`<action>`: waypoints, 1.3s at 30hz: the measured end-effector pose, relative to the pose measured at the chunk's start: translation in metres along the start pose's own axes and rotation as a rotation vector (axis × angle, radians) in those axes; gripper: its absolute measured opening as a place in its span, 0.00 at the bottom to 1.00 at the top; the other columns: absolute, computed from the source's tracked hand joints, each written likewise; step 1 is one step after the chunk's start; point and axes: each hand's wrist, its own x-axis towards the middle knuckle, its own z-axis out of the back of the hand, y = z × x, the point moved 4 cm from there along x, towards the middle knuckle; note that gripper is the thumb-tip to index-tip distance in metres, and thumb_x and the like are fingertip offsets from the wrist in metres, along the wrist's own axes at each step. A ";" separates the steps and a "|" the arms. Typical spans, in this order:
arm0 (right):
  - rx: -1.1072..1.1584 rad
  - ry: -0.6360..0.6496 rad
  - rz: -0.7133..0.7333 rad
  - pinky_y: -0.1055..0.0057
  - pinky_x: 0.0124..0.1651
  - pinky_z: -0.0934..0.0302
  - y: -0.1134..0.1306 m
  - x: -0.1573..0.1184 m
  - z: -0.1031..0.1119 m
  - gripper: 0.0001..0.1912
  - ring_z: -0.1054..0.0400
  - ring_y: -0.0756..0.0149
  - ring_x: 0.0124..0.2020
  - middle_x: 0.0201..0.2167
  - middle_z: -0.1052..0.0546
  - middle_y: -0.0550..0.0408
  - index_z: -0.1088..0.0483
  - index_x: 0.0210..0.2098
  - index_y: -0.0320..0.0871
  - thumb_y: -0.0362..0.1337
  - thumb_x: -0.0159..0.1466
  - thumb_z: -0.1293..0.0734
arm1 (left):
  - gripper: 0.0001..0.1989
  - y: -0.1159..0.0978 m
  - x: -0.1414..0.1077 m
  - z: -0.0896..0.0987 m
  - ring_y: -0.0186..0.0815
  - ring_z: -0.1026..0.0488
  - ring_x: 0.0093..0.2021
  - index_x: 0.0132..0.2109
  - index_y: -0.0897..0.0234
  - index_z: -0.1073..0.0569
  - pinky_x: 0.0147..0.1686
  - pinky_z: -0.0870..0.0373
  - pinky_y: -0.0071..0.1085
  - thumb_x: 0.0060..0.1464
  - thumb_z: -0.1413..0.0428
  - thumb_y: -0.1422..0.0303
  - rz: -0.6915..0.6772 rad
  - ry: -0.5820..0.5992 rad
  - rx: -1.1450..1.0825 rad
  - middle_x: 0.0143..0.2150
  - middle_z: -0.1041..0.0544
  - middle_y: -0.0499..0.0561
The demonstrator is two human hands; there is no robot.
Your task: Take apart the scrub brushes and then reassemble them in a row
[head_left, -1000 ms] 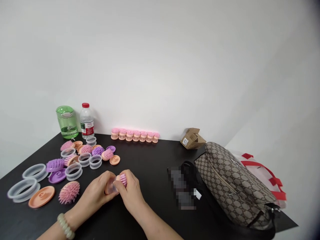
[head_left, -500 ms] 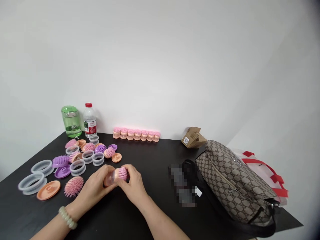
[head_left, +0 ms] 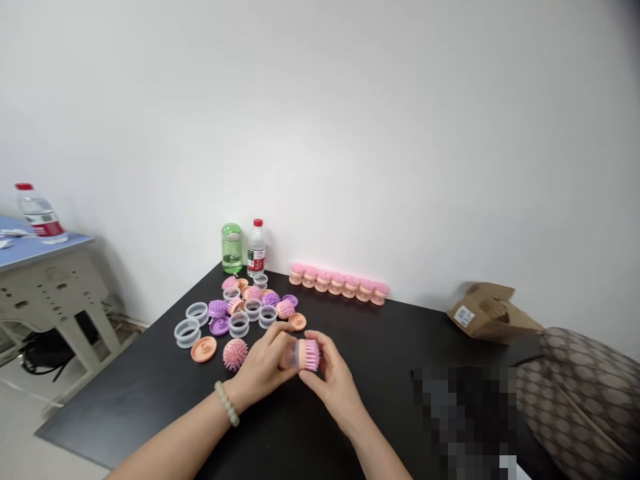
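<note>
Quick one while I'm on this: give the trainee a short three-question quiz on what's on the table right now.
1. True or false: the beaded bracelet is on the right wrist.
2. What stands beside the green bottle? A) cardboard box B) water bottle with a red cap C) patterned bag
3. Fill in: the left hand and right hand hold a round brush whose bristles are ____.

Key: 1 false (left wrist); 2 B; 3 pink.

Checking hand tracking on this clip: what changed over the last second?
The view swung left: the black table sits further right, and a white side desk with a water bottle has come into frame. The left hand and right hand still grip the pink-bristled brush, turned bristles rightward. Nothing was let go. The row of brushes and loose parts stayed put.
</note>
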 end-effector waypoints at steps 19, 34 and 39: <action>0.065 -0.072 -0.075 0.63 0.47 0.30 -0.015 0.001 0.004 0.25 0.25 0.56 0.44 0.44 0.22 0.51 0.30 0.48 0.45 0.39 0.52 0.25 | 0.15 0.001 -0.001 -0.004 0.43 0.28 0.51 0.46 0.62 0.32 0.47 0.28 0.37 0.54 0.36 0.67 0.049 0.090 -0.125 0.55 0.31 0.57; -0.074 0.308 0.326 0.69 0.48 0.33 0.042 -0.012 0.004 0.13 0.28 0.62 0.46 0.45 0.26 0.55 0.28 0.38 0.52 0.27 0.58 0.29 | 0.17 0.015 -0.012 -0.023 0.28 0.41 0.12 0.37 0.65 0.30 0.15 0.49 0.22 0.54 0.42 0.54 0.749 0.509 -1.317 0.14 0.36 0.41; 0.017 0.039 0.303 0.70 0.44 0.32 0.035 -0.004 0.029 0.13 0.29 0.60 0.47 0.48 0.27 0.51 0.29 0.38 0.50 0.33 0.55 0.25 | 0.23 0.027 -0.008 -0.015 0.30 0.39 0.13 0.38 0.71 0.25 0.14 0.51 0.24 0.57 0.48 0.52 0.754 0.385 -1.428 0.17 0.31 0.48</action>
